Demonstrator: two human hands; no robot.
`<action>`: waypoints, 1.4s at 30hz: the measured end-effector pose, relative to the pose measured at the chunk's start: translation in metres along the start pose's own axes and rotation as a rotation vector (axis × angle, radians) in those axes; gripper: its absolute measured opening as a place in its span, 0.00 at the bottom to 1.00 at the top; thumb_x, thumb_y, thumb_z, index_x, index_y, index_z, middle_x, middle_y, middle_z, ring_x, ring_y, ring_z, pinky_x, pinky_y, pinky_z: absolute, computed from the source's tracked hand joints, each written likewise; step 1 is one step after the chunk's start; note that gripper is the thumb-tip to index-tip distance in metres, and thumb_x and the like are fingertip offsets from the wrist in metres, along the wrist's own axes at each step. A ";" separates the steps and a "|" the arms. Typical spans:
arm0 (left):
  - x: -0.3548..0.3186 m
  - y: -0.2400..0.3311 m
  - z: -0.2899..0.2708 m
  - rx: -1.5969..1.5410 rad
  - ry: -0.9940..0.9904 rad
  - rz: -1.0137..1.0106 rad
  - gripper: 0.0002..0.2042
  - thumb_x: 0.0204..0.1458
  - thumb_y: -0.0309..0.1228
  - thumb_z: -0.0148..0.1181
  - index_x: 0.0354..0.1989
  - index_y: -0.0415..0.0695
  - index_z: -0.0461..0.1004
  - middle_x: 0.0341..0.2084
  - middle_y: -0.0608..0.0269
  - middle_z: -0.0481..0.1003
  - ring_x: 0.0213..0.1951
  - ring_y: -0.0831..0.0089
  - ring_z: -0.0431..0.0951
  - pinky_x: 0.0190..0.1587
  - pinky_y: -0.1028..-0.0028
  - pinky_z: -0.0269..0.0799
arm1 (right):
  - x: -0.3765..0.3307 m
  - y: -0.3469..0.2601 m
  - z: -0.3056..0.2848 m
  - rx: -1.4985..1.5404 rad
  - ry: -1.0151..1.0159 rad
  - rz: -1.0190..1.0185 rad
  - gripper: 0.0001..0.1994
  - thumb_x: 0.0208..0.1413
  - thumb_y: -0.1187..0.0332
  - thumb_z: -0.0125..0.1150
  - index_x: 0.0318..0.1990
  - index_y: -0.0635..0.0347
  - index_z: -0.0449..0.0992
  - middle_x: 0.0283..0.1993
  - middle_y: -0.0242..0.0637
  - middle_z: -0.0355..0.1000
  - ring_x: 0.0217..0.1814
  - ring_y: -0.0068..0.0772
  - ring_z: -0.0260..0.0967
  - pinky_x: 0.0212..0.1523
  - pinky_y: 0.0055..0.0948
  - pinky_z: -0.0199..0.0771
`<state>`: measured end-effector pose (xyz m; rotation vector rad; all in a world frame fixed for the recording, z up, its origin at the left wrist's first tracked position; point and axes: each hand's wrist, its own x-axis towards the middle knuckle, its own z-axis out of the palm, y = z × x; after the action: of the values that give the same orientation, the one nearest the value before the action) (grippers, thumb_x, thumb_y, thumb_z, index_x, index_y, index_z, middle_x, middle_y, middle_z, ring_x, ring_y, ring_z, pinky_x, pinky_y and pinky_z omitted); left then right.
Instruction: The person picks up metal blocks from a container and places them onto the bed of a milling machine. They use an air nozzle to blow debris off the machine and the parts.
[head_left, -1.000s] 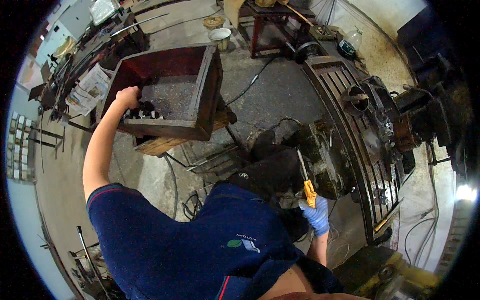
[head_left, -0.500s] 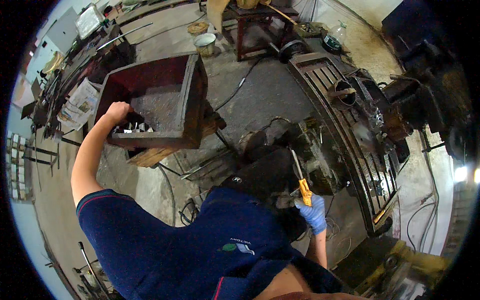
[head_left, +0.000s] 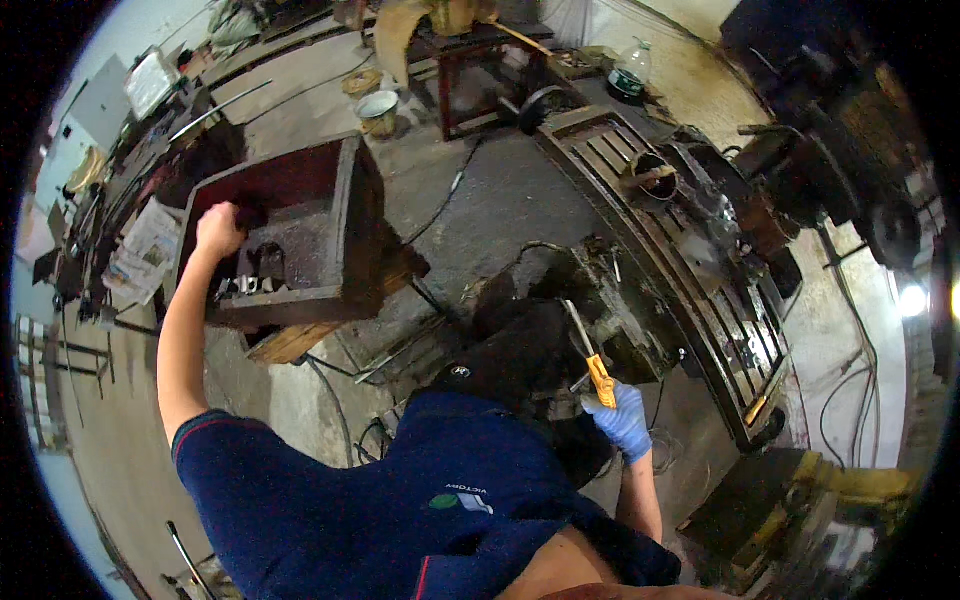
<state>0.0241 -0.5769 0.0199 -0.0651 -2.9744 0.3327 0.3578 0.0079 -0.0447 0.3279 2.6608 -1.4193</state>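
Observation:
My left hand [head_left: 221, 231] is bare and reaches over the left side of a large dark metal box [head_left: 362, 220]. Its fingers curl down inside, and whatever they grip is hidden in shadow. Just below and right of it lies a dark curved piece [head_left: 268, 260]. Several small shiny metal pieces [head_left: 248, 286] lie near the box's front wall. My right hand [head_left: 624, 424], in a blue glove, is closed around the yellow handle of a tool [head_left: 600, 380] with a long narrow metal blade, which looks like a file. The blade points away from me.
The box rests on a wooden board [head_left: 290, 343]. At the right stands a slotted machine table [head_left: 690, 290] with a metal cylinder [head_left: 650, 178] on it. A white bucket [head_left: 378, 113] and a cable [head_left: 455, 185] are on the floor. Newspaper [head_left: 146, 250] lies at the left.
The view has shifted. My left hand has moved farther into the box, away from its front wall, and a dark curved piece now shows there. My right hand keeps hold of the tool.

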 end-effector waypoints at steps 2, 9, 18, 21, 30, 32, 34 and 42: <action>0.021 0.018 -0.040 -0.319 0.181 0.015 0.09 0.36 0.31 0.58 0.26 0.40 0.75 0.24 0.51 0.75 0.30 0.54 0.76 0.33 0.64 0.72 | 0.002 -0.010 -0.005 -0.054 -0.011 -0.020 0.19 0.41 0.53 0.64 0.31 0.61 0.74 0.21 0.43 0.71 0.23 0.35 0.71 0.26 0.31 0.68; 0.082 0.216 -0.189 -1.021 0.105 0.542 0.08 0.42 0.29 0.57 0.26 0.35 0.72 0.19 0.65 0.73 0.21 0.81 0.71 0.23 0.78 0.66 | 0.011 -0.053 -0.026 -0.091 0.000 -0.031 0.19 0.42 0.52 0.61 0.33 0.60 0.75 0.22 0.45 0.71 0.23 0.38 0.71 0.25 0.32 0.68; 0.008 0.530 -0.151 -1.032 -0.486 1.170 0.09 0.40 0.29 0.60 0.27 0.36 0.75 0.20 0.62 0.75 0.21 0.79 0.73 0.25 0.77 0.71 | -0.012 -0.014 -0.078 -0.171 0.274 0.214 0.22 0.44 0.49 0.58 0.27 0.64 0.75 0.20 0.52 0.68 0.22 0.50 0.67 0.27 0.39 0.65; -0.034 0.578 -0.110 -1.227 -0.750 1.054 0.07 0.39 0.28 0.61 0.24 0.37 0.74 0.18 0.64 0.74 0.17 0.80 0.71 0.21 0.79 0.68 | -0.033 0.013 -0.078 -0.111 0.265 0.395 0.25 0.44 0.46 0.56 0.23 0.65 0.74 0.20 0.53 0.67 0.24 0.53 0.67 0.27 0.41 0.65; -0.034 0.656 -0.131 -1.048 -0.023 1.090 0.11 0.35 0.37 0.60 0.23 0.43 0.78 0.22 0.54 0.76 0.29 0.58 0.77 0.35 0.64 0.72 | -0.043 0.039 -0.131 0.160 0.591 0.155 0.14 0.45 0.60 0.64 0.32 0.63 0.78 0.22 0.29 0.72 0.25 0.16 0.64 0.27 0.24 0.66; -0.025 0.673 -0.134 -1.007 0.109 1.047 0.11 0.37 0.38 0.60 0.24 0.44 0.78 0.23 0.54 0.76 0.30 0.57 0.76 0.35 0.64 0.72 | -0.019 0.030 -0.152 0.031 0.719 0.071 0.14 0.43 0.61 0.66 0.33 0.63 0.78 0.28 0.31 0.75 0.29 0.17 0.69 0.32 0.22 0.69; -0.027 0.699 -0.135 -0.949 0.124 1.063 0.12 0.38 0.41 0.61 0.26 0.45 0.77 0.23 0.54 0.76 0.31 0.58 0.76 0.35 0.63 0.72 | 0.005 0.096 -0.164 0.068 0.737 0.027 0.14 0.42 0.62 0.67 0.34 0.62 0.78 0.28 0.31 0.76 0.29 0.18 0.70 0.32 0.23 0.69; -0.017 0.707 -0.114 -0.793 0.057 1.184 0.12 0.42 0.38 0.59 0.32 0.45 0.75 0.26 0.53 0.76 0.33 0.56 0.76 0.37 0.62 0.71 | 0.041 0.139 -0.118 -0.018 0.646 0.444 0.18 0.39 0.56 0.66 0.33 0.60 0.78 0.28 0.40 0.75 0.29 0.32 0.73 0.31 0.27 0.70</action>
<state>0.0774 0.1362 -0.0300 -1.8199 -2.4169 -0.7389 0.3525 0.1871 -0.0989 1.4893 2.7567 -1.2932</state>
